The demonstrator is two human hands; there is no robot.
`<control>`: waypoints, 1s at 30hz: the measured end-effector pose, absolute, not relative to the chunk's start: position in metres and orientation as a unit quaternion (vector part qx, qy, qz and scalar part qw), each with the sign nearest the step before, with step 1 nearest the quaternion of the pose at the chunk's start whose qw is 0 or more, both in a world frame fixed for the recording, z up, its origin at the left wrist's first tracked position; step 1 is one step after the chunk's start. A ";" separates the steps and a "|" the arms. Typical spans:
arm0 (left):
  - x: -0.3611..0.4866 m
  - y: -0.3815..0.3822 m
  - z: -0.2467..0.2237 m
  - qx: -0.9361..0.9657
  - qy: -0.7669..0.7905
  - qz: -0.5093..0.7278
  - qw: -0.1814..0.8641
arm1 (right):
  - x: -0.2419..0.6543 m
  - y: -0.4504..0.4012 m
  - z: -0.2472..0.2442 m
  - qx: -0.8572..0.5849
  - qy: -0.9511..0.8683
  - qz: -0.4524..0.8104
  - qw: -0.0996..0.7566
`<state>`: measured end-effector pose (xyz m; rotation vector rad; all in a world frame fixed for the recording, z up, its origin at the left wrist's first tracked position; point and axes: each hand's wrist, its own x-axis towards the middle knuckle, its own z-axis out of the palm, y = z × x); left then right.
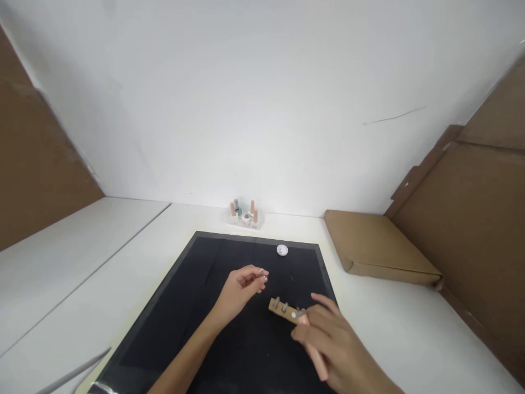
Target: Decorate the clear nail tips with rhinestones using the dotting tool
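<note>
My left hand (246,282) is above the middle of the black mat (229,251), with thumb and fingers pinched on a small silvery piece (265,277), too small to name. My right hand (332,339) is wrapped around a pink pen-shaped tool (315,354), its grey end pointing up and away from me. Just beyond the tool's grey end, a narrow wooden strip (283,310) lies on the mat, bearing several short grey metal pegs and a white dot. Its right end is partly hidden by my right hand.
A small round white dish (282,250) sits near the mat's far edge. Behind the mat, a clear tray (245,221) holds small bottles with pink and grey caps. A flat brown cardboard box (381,246) lies at right. Brown cardboard panels (488,219) flank the white table (74,268).
</note>
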<state>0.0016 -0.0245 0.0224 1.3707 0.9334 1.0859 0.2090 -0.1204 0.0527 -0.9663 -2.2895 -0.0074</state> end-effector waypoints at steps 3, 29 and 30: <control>0.000 -0.026 0.019 0.578 0.384 0.451 0.562 | 0.209 -0.104 0.084 -0.380 -0.834 0.051 0.397; 0.008 -0.030 0.020 0.592 0.316 0.377 0.638 | 0.182 -0.048 0.031 -0.361 -0.628 0.402 0.560; 0.008 -0.030 0.020 0.590 0.318 0.381 0.637 | 0.181 -0.049 0.031 -0.361 -0.633 0.392 0.561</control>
